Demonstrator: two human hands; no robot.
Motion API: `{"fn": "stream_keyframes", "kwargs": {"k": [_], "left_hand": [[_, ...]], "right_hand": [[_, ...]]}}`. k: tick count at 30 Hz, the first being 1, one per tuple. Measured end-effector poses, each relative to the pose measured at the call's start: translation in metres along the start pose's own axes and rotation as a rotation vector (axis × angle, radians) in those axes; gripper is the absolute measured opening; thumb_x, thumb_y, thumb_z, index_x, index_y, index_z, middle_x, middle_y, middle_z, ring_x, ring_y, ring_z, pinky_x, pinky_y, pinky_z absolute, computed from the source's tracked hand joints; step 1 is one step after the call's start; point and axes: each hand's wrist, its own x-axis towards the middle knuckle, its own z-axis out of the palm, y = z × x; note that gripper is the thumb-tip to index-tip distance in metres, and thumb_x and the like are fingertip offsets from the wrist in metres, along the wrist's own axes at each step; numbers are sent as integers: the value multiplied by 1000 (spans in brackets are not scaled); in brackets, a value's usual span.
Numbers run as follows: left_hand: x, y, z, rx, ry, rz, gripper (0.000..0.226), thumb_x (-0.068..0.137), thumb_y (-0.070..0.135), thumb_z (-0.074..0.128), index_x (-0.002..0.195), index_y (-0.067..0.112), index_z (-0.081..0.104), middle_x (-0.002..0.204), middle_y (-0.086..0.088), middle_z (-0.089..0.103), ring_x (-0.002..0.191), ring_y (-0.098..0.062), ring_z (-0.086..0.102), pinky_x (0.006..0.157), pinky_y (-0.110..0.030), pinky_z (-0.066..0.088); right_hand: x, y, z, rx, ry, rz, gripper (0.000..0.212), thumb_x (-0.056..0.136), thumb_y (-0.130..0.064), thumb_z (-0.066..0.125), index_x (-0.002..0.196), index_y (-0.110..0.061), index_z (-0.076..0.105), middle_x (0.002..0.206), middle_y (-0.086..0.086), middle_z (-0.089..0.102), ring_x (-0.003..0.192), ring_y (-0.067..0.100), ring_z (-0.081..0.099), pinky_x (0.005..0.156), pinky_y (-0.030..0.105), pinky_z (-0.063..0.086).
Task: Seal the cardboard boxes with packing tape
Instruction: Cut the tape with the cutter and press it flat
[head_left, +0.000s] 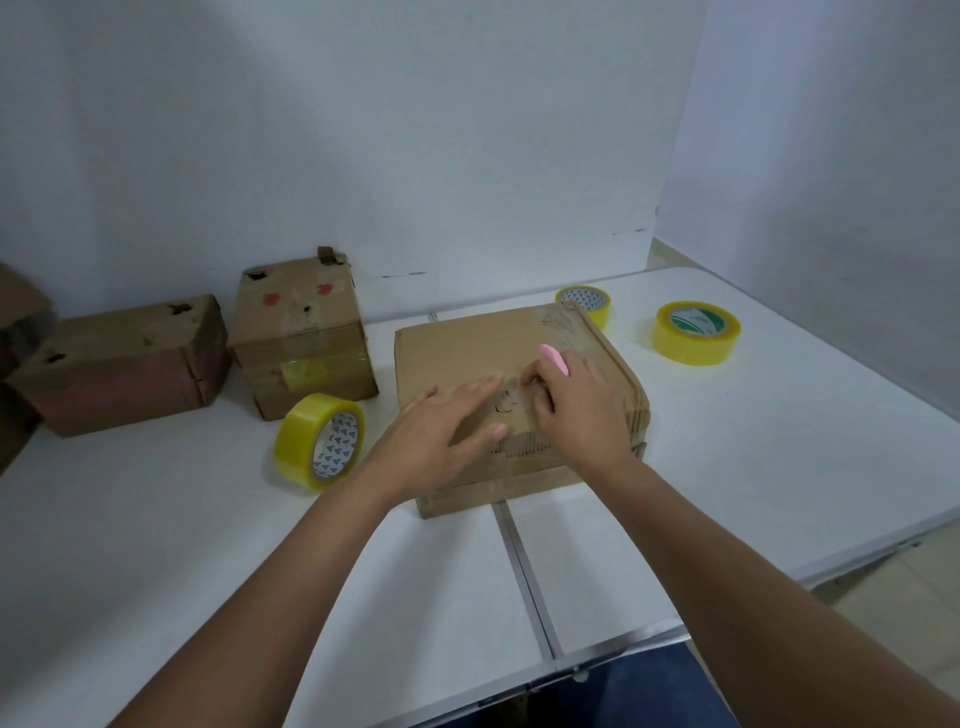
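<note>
A: Three boxes are showing clearly, and the flat box (514, 395) in the middle of the table (779, 467) is the one getting the work right now.

B: Is tape going on it?

A: It is looking that way. A glossy strip is lying across its top toward the far right corner. The left hand (441, 436) is pressing flat on the lid, fingers straight. The right hand (576, 400) is curling round a small pink cutter (550, 358), fingertips working at the lid's middle.

B: So cutting or smoothing the strip?

A: I am guessing so, but I cannot tell which; the seam under the hands is hidden.

B: And the others?

A: The tall box (304, 338) at the back left is wearing a band of tape on its front, so I am judging it at least partly sealed. The long box (124, 364) beside it is showing holes and no tape I can make out. More cardboard is poking in at the left edge, too cropped to judge.

B: Tape enough?

A: Plenty. One roll (319, 441) is standing on edge just left of the flat box, a second roll (584, 304) is sitting behind it, a third roll (696, 332) is lying apart to the right.
</note>
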Motion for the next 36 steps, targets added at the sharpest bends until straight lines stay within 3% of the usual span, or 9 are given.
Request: {"fn": "stream_keyframes", "kwargs": {"k": [8,14,17,20,22,24,28,32,36], "left_hand": [[-2,-1,4,155,-48,51,56,96,63,26,149,46,28,158,22,20,150,-8,11,122,-43,9],[-9,4,2,231,-29,31,65,91,68,15,152,45,21,161,23,-3,149,-4,8,121,-49,7],[-14,4,0,93,85,34,58,97,63,27,152,47,16,159,24,-19,147,2,0,120,-46,1],[-32,-9,-2,-143,447,-138,60,100,42,48,153,38,21,162,18,-12,147,0,-1,122,-49,9],[-52,-24,2,-170,729,-302,66,96,26,60,153,26,28,164,5,2,149,-10,7,119,-52,19],[-74,-40,11,-178,860,-518,78,89,19,69,153,23,26,164,-4,5,150,-20,10,118,-51,21],[-96,-59,30,-548,772,-930,87,88,28,72,155,18,18,162,-16,5,149,-29,11,114,-40,24],[-96,-72,35,-488,684,-1010,65,93,43,60,143,5,41,149,-20,33,136,-34,34,107,-42,34],[-83,-76,32,-471,621,-1109,63,96,51,49,129,-3,49,135,-26,42,116,-42,49,95,-43,42]], "right_hand": [[-2,1,-1,-23,-7,-23,17,94,-18,46,104,-20,60,103,2,57,98,22,48,78,34,41],[-3,0,-2,-32,-9,-30,18,95,-19,43,106,-20,58,103,2,56,98,21,48,78,33,41],[-2,2,-2,-26,-32,-36,21,97,-20,42,110,-20,59,110,2,57,103,23,49,84,35,42],[-5,-3,-8,199,-13,-21,30,104,-24,35,125,-26,57,109,-5,60,105,17,53,89,35,43],[-13,-15,-13,430,-25,-22,35,104,-25,33,134,-34,50,95,-10,62,90,1,54,81,22,44],[-25,-31,-15,531,-103,-32,33,102,-29,36,132,-40,43,86,-9,65,77,-4,57,69,17,45],[-47,-55,-11,462,-217,-148,18,94,-33,45,111,-29,51,78,-2,67,63,14,60,55,36,50],[-69,-51,2,289,-395,-271,18,98,-32,47,110,-22,57,81,-2,68,66,16,62,58,35,51],[-87,-35,17,112,-454,-252,23,100,-40,42,113,-25,54,89,-1,66,74,19,62,59,28,43]]}}
